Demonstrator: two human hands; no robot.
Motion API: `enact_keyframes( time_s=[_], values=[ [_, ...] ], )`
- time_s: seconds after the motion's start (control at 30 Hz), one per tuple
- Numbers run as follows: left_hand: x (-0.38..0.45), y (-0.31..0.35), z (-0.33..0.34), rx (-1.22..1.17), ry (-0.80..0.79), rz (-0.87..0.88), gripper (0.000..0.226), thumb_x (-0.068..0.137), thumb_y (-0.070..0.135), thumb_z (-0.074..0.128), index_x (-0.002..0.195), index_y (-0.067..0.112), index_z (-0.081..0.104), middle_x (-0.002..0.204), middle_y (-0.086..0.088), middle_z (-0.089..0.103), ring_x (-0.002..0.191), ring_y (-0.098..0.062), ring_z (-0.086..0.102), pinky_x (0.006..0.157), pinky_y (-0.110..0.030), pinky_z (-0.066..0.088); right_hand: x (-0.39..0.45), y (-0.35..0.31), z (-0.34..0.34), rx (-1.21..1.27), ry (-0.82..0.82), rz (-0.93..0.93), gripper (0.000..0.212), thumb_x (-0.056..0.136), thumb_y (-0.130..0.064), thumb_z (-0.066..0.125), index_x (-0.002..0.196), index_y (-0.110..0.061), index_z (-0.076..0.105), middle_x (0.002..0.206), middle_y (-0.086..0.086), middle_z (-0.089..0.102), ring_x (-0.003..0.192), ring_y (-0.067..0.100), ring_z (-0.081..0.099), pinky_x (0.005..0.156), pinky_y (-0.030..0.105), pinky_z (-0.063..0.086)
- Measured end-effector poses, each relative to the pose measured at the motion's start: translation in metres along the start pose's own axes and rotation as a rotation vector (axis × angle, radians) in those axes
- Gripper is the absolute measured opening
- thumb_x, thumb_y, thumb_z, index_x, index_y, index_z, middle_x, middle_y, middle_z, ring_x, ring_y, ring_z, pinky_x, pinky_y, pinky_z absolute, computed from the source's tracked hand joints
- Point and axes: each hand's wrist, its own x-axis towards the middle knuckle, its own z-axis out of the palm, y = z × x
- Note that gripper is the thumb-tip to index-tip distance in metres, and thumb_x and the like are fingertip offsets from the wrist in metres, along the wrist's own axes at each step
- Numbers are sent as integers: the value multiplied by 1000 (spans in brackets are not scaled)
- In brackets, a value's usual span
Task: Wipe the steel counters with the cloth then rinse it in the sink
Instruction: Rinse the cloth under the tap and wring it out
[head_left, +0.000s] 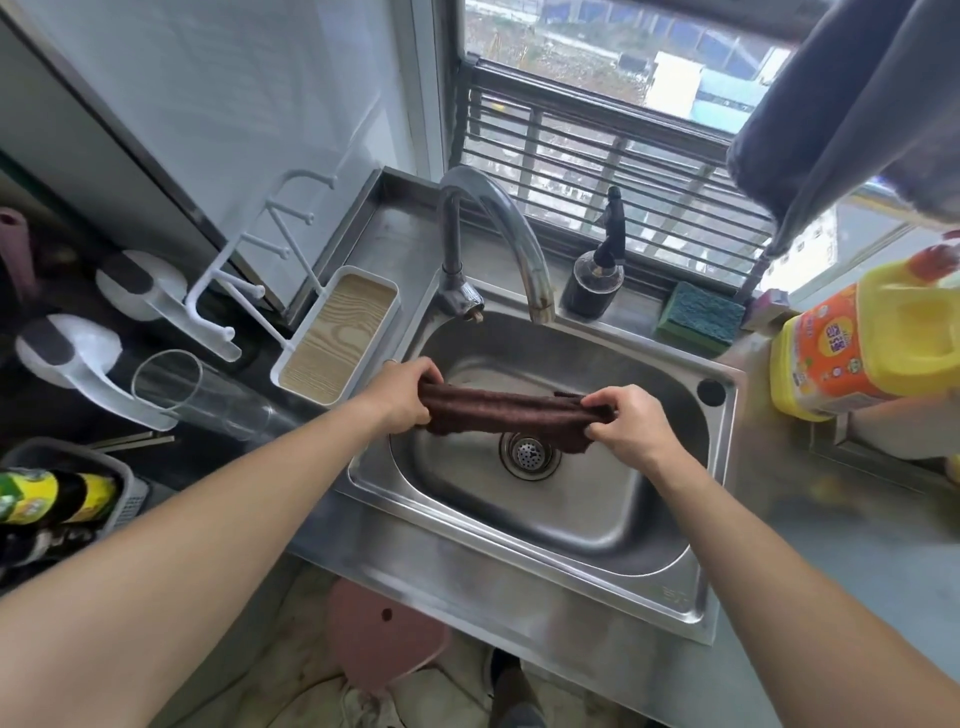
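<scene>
A dark brown cloth (506, 415) is stretched into a long bunched strip over the steel sink (566, 514), just above the drain (530, 455). My left hand (402, 397) grips its left end and my right hand (628, 423) pinches its right end. The curved steel faucet (498, 228) arches over the basin behind the cloth; no water is visibly running. The steel counter (841, 545) stretches to the right of the sink.
A dark soap pump bottle (595, 280) and a green sponge (698, 317) sit behind the sink. A yellow detergent jug (878, 343) stands at right. At left are a white wood-look tray (340, 338), a clear glass (192, 389) and white holders (78, 358).
</scene>
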Motion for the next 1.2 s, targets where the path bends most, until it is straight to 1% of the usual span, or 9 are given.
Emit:
enact_keyframes(
  time_s=[0.17,0.33,0.47,0.67,0.8,0.87,0.97,1.07,1.2],
  values=[
    [0,0,-5,125,76,-38,28,86,13,64,108,28,72,119,-5,34,101,-26,57,104,-29,41,4,-1,-4,-37,100,-21,13,80,-22,83,91,-18,79,93,4,56,92,20,59,80,18,34],
    [-1,-2,-17,71,94,14,22,68,39,54,80,37,72,100,2,66,112,-23,54,100,-36,44,2,2,-10,354,-18,-1,11,77,-21,80,80,-16,71,101,-1,67,95,14,62,93,28,45],
    [0,-7,-22,-289,162,72,9,83,22,68,87,19,75,85,-1,75,89,-21,69,85,-36,53,1,4,-12,863,-48,135,12,86,-15,74,89,-14,62,85,9,65,80,24,61,80,38,51],
    [7,-5,-10,-521,313,18,16,72,36,80,81,26,72,79,1,73,73,-16,67,78,-39,58,1,-11,0,915,133,248,11,91,-18,74,94,-14,65,89,10,69,74,23,67,60,32,61],
    [0,36,25,-256,345,130,11,82,31,78,85,23,72,75,8,70,75,-15,67,71,-26,50,1,-43,36,644,235,208,21,76,-46,76,84,-27,71,84,-3,76,85,23,72,83,44,60],
    [-4,63,45,-216,340,163,10,84,28,74,90,20,73,84,-2,75,82,-22,69,73,-29,52,-7,-72,53,571,217,124,12,83,-34,71,92,-27,74,91,-1,78,91,21,71,84,31,54],
    [-4,85,61,-304,295,84,25,80,19,63,103,11,70,97,-15,74,95,-34,68,85,-40,53,-15,-97,61,603,175,152,34,87,-11,57,114,-22,76,110,3,77,103,18,65,84,22,42],
    [-3,83,62,-371,253,43,43,73,31,55,108,10,69,100,-13,74,98,-31,67,88,-37,53,-17,-91,63,645,49,121,49,81,-10,56,123,-29,74,115,-3,77,108,9,66,95,26,51],
    [0,68,56,-284,307,126,21,86,24,68,103,12,71,98,-9,75,94,-27,68,81,-33,52,-16,-74,60,784,-71,111,52,76,-6,51,115,-26,77,108,1,79,104,14,74,101,42,57]
  ],
)
